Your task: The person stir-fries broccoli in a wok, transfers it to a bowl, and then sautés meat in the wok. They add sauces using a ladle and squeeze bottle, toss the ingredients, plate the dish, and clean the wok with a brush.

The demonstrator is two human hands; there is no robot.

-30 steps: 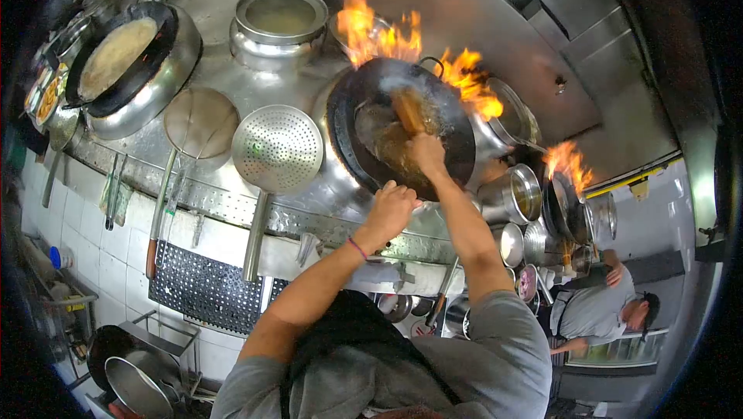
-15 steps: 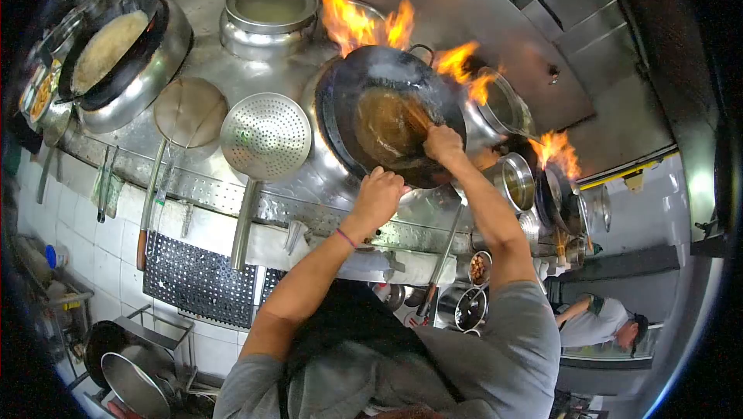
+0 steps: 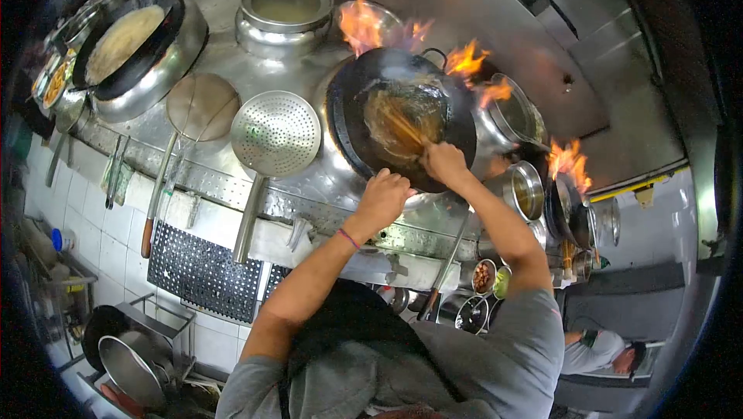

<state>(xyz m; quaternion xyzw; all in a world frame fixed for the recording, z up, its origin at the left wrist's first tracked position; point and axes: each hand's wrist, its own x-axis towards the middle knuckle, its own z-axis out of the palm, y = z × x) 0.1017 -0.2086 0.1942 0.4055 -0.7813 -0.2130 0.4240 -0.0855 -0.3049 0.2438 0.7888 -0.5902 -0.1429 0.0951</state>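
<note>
A dark wok (image 3: 344, 113) sits on a burner in the middle, with brownish liquid swirling in it and steam rising. My right hand (image 3: 443, 164) is closed round a bamboo wok brush (image 3: 401, 129), whose bristles are down in the liquid. At the wok's near rim my left hand (image 3: 385, 196) is closed on the edge; any handle under the fingers is hidden. To the left of the wok lies a perforated strainer ladle (image 3: 276, 133), its handle pointing towards me.
Flames (image 3: 361, 26) rise behind the wok, and more flames (image 3: 569, 162) burn at the right. A round mesh skimmer (image 3: 203, 106), a lidless steel pot (image 3: 283, 36) and a large wok with pale contents (image 3: 124, 44) stand left. Another person (image 3: 600, 352) is at lower right.
The brush has swung leftward and lower across the wok, and the liquid's swirl has changed. My left hand stays at the rim. The whole view has shifted slightly.
</note>
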